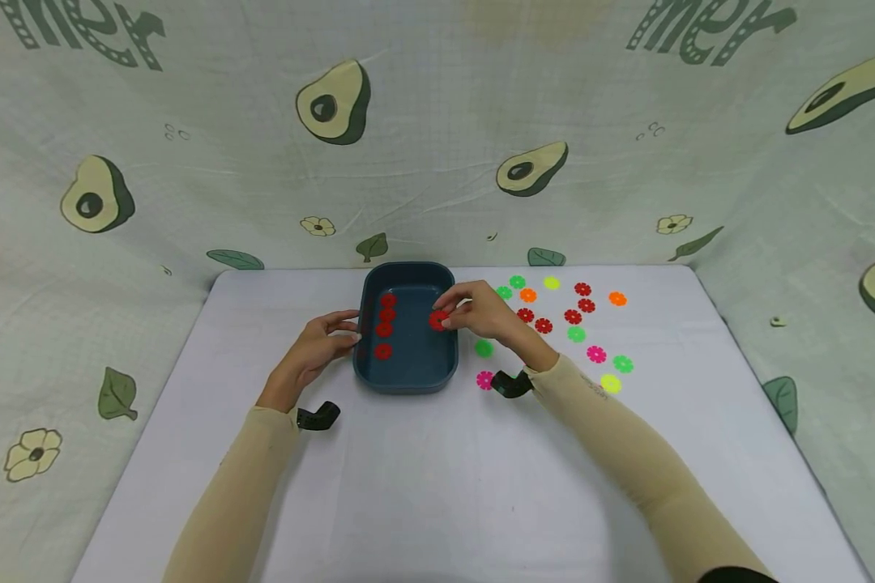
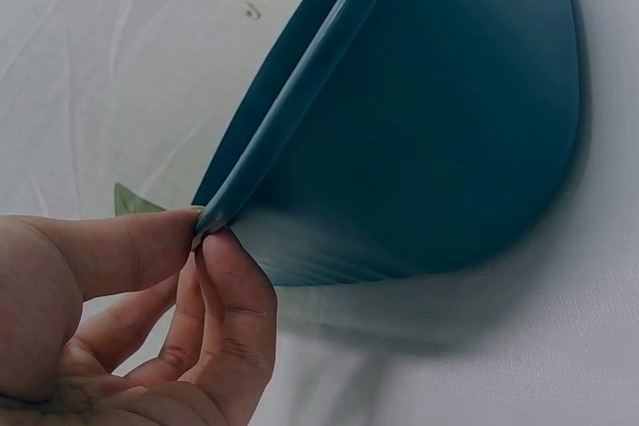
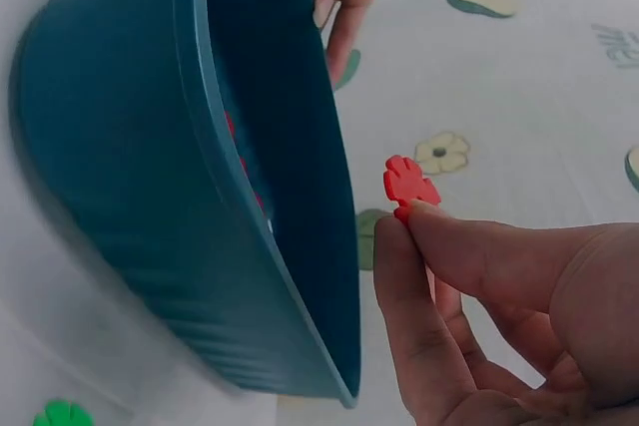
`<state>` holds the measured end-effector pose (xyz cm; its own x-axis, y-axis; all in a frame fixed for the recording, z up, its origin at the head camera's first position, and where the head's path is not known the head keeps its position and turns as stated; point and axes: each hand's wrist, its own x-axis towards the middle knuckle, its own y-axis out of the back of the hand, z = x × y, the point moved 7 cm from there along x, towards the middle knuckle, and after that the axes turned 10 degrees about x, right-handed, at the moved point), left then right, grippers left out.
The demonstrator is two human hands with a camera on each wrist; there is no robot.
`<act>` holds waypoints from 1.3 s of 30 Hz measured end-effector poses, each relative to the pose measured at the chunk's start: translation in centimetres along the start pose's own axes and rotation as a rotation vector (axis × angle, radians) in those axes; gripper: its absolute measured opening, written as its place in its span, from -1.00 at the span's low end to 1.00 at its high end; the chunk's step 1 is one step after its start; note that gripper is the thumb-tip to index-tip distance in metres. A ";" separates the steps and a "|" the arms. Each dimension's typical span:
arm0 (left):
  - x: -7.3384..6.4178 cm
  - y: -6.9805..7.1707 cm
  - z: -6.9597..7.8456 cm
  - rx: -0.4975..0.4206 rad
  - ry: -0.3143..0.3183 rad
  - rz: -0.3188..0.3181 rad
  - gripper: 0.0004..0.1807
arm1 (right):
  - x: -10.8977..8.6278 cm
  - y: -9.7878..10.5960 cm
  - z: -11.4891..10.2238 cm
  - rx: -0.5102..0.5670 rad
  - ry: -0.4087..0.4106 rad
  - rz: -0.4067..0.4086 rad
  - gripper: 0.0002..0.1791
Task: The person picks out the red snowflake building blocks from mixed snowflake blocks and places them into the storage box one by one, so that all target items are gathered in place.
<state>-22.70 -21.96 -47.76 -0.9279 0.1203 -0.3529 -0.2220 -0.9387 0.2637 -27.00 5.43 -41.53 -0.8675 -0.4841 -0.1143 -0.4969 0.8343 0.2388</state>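
A dark blue rectangular basin (image 1: 411, 380) stands on the white table, with several red flower-shaped discs (image 1: 384, 329) lying in a rough column at its left side. My left hand (image 1: 315, 354) pinches the left rim between thumb and fingers, as the left wrist view shows close up at the rim (image 2: 300, 77). Over the basin's right side, my right hand (image 1: 487, 312) holds another red flower-shaped disc (image 3: 407, 181) between thumb and index finger. In the right wrist view that disc is above and beside the basin's rim, its petals pointing up.
Right of the basin lie loose discs: several red (image 1: 543, 325), green (image 1: 576, 334), yellow (image 1: 611, 383), orange (image 1: 617, 299) and pink (image 1: 596, 354). A dark wrist mount (image 1: 512, 385) on the right arm hangs over a few. Patterned cloth rises behind the table.
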 end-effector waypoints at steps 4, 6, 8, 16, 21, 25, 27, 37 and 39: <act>0.0 0.0 0.0 0.000 0.003 0.002 -0.36 | 0.6 -1.1 -0.2 -0.034 0.023 -0.046 -0.71; 0.1 0.0 0.0 -0.001 0.005 0.006 -0.36 | 0.9 -1.7 -0.4 -0.046 0.034 -0.070 -0.71; 0.1 0.0 -0.1 0.000 0.008 0.011 -0.36 | 1.1 -2.3 -0.6 -0.054 0.035 -0.092 -0.71; 0.2 0.0 0.0 -0.006 0.019 0.023 -0.36 | 2.1 -4.6 -1.6 -0.109 0.044 -0.195 -0.72; 0.1 0.1 0.0 -0.010 0.019 0.020 -0.35 | 2.6 -5.9 -2.0 -0.148 0.031 -0.261 -0.72; 0.1 0.1 0.0 -0.013 0.017 0.015 -0.35 | 3.0 -7.0 -2.3 -0.176 0.024 -0.309 -0.73; 0.1 0.1 -0.1 -0.014 0.018 0.016 -0.35 | 3.2 -7.5 -2.3 -0.189 0.020 -0.331 -0.73; 0.1 0.1 -0.1 -0.004 0.009 0.007 -0.36 | 4.1 -9.4 -2.5 -0.286 0.027 -0.415 -0.72; 0.1 0.1 -0.1 -0.006 0.007 0.007 -0.36 | 4.3 -9.7 -2.4 -0.311 0.031 -0.434 -0.72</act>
<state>-22.80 -22.06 -47.85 -0.9271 0.1118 -0.3576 -0.2141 -0.9414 0.2605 -25.84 -5.41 -42.00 -0.5799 -0.7790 -0.2386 -0.7765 0.4400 0.4510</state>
